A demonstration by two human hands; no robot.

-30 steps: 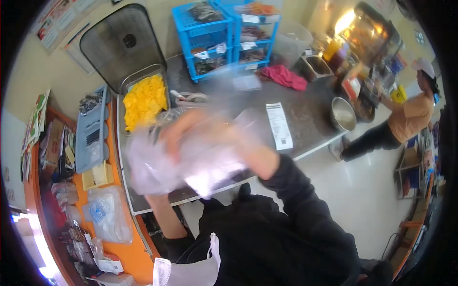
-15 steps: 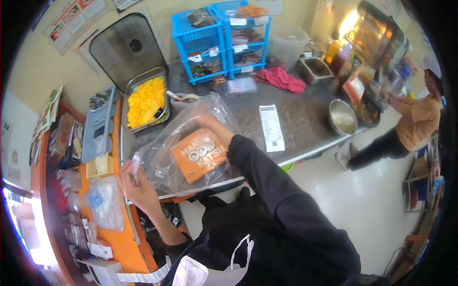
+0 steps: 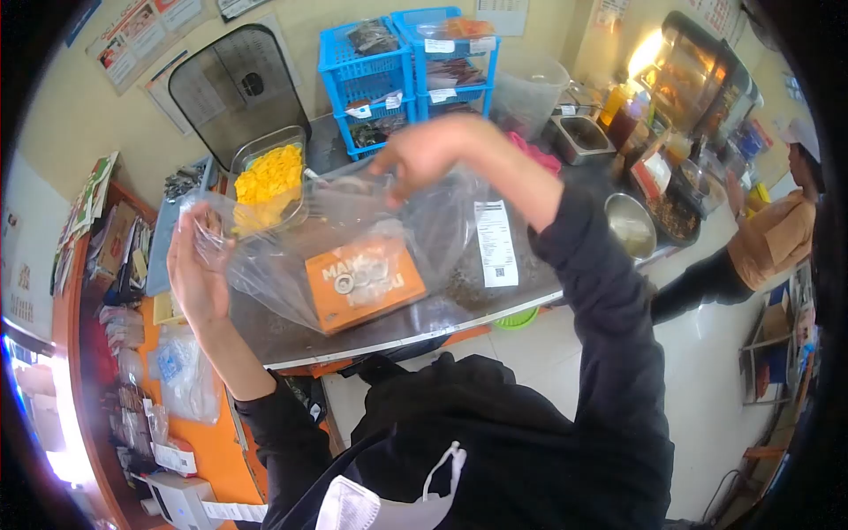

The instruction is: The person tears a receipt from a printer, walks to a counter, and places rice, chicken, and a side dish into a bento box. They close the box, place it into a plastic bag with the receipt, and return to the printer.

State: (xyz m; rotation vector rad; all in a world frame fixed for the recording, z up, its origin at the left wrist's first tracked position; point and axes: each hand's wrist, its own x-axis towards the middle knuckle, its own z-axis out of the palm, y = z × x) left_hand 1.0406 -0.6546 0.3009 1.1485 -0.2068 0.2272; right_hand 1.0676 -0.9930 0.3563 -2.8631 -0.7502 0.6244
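A clear plastic bag (image 3: 269, 278) spreads over the counter with an orange printed box (image 3: 340, 300) inside it. Raised at the left, my left hand (image 3: 199, 274) pinches the bag's edge between its fingers. My right hand (image 3: 433, 155) hovers above the far side of the bag, with its fingers bent downward. Motion blur hides whether those fingers grip the plastic. A printed receipt (image 3: 496, 243) lies flat to the right of the bag.
Behind the bag stand a container of yellow food (image 3: 268, 181) and blue basket racks (image 3: 367, 84). A steel bowl (image 3: 631, 225) sits at the counter's right end. A co-worker (image 3: 768, 230) stands beyond it. Plastic packets (image 3: 185, 375) lie on the orange shelf.
My right hand has come up out of the bag and moved away to the upper right. My left hand has risen, drawing the bag's edge left and upward. The box has shifted slightly.
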